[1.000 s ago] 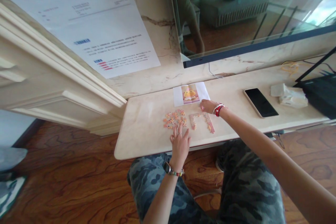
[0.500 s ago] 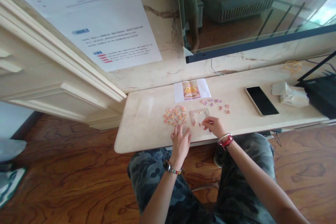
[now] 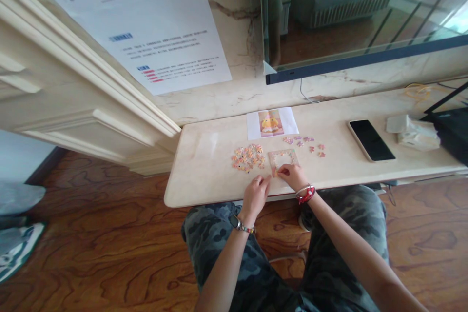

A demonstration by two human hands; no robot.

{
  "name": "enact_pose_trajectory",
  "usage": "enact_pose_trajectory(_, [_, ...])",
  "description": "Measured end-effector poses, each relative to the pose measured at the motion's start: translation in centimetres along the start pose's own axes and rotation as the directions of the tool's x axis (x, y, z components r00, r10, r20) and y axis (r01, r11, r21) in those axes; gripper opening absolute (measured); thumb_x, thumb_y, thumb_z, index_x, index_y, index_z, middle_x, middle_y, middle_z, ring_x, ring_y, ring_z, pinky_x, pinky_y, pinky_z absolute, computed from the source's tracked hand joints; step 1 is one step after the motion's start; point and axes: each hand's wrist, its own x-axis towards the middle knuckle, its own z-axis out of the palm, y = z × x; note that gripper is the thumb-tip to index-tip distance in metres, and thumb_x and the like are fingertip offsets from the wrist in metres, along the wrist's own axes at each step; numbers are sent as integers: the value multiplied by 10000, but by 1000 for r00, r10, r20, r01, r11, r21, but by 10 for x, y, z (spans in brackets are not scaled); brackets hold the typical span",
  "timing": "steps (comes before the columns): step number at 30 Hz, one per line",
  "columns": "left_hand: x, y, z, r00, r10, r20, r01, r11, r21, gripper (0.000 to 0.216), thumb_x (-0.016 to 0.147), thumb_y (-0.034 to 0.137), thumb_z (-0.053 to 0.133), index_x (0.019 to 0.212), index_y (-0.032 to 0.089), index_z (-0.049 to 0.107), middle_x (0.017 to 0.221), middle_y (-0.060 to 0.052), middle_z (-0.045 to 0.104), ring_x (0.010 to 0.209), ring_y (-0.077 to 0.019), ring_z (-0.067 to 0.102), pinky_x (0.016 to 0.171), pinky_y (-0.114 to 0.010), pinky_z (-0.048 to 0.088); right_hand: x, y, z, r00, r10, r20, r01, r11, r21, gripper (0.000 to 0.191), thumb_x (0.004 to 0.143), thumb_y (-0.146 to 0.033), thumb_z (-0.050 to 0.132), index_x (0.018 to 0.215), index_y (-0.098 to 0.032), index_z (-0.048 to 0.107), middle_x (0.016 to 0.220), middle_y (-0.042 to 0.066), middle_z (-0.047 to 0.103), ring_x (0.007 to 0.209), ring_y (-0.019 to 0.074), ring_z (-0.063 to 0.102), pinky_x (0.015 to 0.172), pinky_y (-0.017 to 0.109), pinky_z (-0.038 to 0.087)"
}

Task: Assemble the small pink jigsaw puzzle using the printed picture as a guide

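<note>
A partly joined jigsaw puzzle border [image 3: 272,160] lies on the pale tabletop, its middle showing bare table. My right hand [image 3: 291,175] is at the border's lower left part, fingers pinched on a small puzzle piece [image 3: 276,173] that they largely cover. Just left of that corner rests my left hand [image 3: 256,196], fingers stretched toward the border's edge and holding nothing I can see. A heap of loose orange and yellow puzzle pieces [image 3: 248,157] lies beyond my left hand. Smaller groups of purple pieces [image 3: 300,140] and pink pieces [image 3: 321,151] sit past the border, to the right.
A creased sheet with a yellow character picture [image 3: 271,123] lies against the wall. Further right are a phone [image 3: 372,140], a tissue pack [image 3: 415,134] and a black router-like box [image 3: 451,129]. A television [image 3: 351,66] hangs above; the table's rounded edge [image 3: 171,200] is at left.
My right hand has moved left along the border's lower side to its corner. My left hand has shifted from the heap toward the same corner, its fingers drawing closer together. The view has shifted slightly.
</note>
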Motion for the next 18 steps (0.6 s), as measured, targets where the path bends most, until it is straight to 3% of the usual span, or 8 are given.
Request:
enact_pose_trajectory(6, [5, -1, -3, 997, 30, 77, -32, 999, 20, 353, 865, 261, 291, 1190, 302, 422, 809, -28, 491, 689, -127, 487, 582, -208, 382, 1, 0, 0, 1000, 20, 7, -20, 999, -33, 57, 655, -201, 560, 653, -174, 610, 616, 12, 636, 578, 107, 571, 559, 204, 418])
enact_pose_trajectory(18, [0, 2, 0, 998, 13, 55, -15, 999, 35, 383, 863, 239, 259, 1220, 292, 385, 837, -32, 493, 727, -136, 470, 656, -233, 383, 0, 5, -2, 991, -134, 6, 132, 966, -222, 92, 702, -207, 532, 676, -162, 608, 636, 22, 580, 601, 107, 508, 606, 218, 383])
